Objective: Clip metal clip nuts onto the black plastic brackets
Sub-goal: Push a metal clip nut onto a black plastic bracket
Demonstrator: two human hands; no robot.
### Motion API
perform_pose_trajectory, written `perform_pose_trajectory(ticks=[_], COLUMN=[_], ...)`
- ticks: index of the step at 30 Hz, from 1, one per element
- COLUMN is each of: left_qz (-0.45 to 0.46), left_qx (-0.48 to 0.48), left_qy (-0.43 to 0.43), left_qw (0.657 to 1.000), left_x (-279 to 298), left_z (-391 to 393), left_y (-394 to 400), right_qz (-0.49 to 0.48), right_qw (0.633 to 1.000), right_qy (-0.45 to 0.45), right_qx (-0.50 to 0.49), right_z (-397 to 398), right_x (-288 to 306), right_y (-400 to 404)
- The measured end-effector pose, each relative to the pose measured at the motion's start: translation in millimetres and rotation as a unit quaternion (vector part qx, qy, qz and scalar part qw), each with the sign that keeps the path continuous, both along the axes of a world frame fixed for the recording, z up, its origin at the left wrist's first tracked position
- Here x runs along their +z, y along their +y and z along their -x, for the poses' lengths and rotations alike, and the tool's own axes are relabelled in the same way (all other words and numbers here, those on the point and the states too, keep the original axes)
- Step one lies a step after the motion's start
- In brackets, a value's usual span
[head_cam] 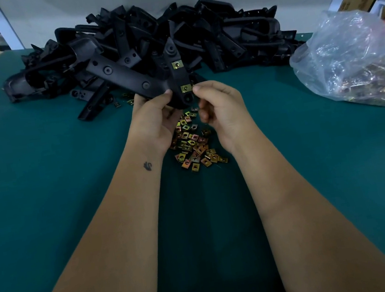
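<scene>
Here the left hand (pixel 156 118) grips the bracket (pixel 179 79), its long arm pointing away; the right hand (pixel 220 107) pinches its lower clip nut (pixel 185 88) from the right

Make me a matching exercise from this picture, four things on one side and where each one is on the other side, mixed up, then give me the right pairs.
Things:
1. black bracket with two gold clips
2. loose pile of gold clips
3. clear plastic bag
4. heap of black brackets

Places:
A. at the far edge of the green table, by the wall
B. held up by the left hand, the right hand at its edge
C. on the table's right side
D. on the table between the wrists

Pairs: 1-B, 2-D, 3-C, 4-A
</scene>
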State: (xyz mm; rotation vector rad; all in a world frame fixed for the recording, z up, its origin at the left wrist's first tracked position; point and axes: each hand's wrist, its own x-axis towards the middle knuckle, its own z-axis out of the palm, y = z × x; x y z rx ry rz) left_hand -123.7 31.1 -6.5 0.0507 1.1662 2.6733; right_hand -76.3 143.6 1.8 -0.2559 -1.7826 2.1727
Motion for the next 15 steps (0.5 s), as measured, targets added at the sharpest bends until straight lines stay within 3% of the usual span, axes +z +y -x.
perform_pose_trajectory(ticks=[4,10,15], left_qz=[-0.039,-0.015,0.025], left_qx=[0.008,0.03,-0.01], left_qy=[-0.017,0.014,0.05], left_qw=[0.999,0.999,0.998], left_x=[-0.9,4.9,13.1], left_z=[0.4,-6.6,-22.6], left_y=[-0.8,-6.2,1.5], right_qz=[-0.017,-0.182,-0.073], right_qw=[0.999,0.982,0.995], right_qy=[-0.002,0.031,0.068], right_qx=[0.028,0.032,-0.024], right_z=[-1.8,-10.1,-20.5], right_x=[0.9,4.7,6.6], right_y=[-2.5,-13.3,-21.5])
